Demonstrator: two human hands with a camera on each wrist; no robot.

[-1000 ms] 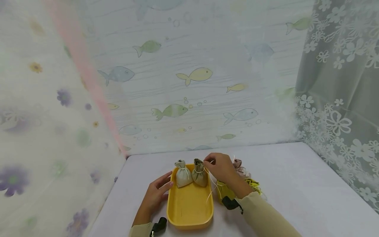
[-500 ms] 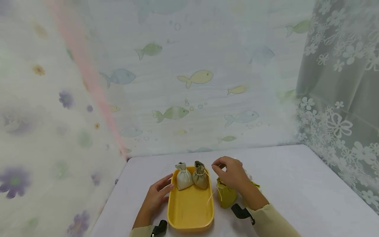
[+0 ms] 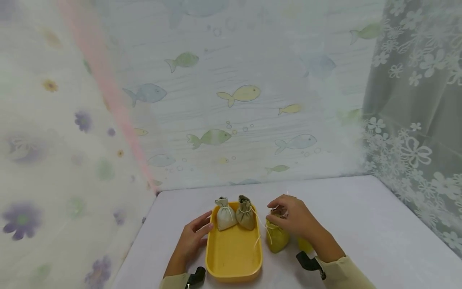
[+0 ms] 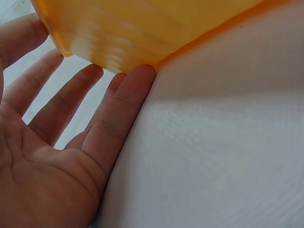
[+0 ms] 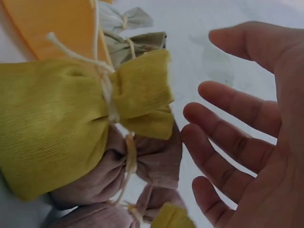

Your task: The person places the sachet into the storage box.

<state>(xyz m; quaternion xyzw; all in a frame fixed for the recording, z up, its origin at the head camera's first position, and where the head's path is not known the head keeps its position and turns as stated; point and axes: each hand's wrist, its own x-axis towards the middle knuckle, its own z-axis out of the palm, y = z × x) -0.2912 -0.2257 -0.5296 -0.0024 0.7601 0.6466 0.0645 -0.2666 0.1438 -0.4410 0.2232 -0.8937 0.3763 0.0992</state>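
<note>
My left hand [image 3: 191, 241] rests its fingertips against the left wall of a yellow tray [image 3: 232, 257]; in the left wrist view the fingers are spread along that wall. Inside the tray's far end stand an off-white drawstring pouch [image 3: 225, 218] and a brown one [image 3: 245, 218], side by side. Right of the tray, my right hand [image 3: 297, 216] hovers at the neck of a mustard drawstring pouch [image 3: 277, 239]. The right wrist view shows its fingers parted and holding nothing, facing the tied tops of the mustard pouch and a mauve pouch [image 5: 95, 178].
Beside the mauve pouch lies another mauve one [image 5: 99, 217], with a second yellow pouch [image 5: 172, 217] at its edge. Pale strings trail over the tray's right rim. The white-covered table [image 3: 346, 216] meets a fish-patterned curtain [image 3: 238, 132] at the back.
My right hand has let go of the brown pouch's string and moved right, to the mustard pouch. The left hand stays at the tray.
</note>
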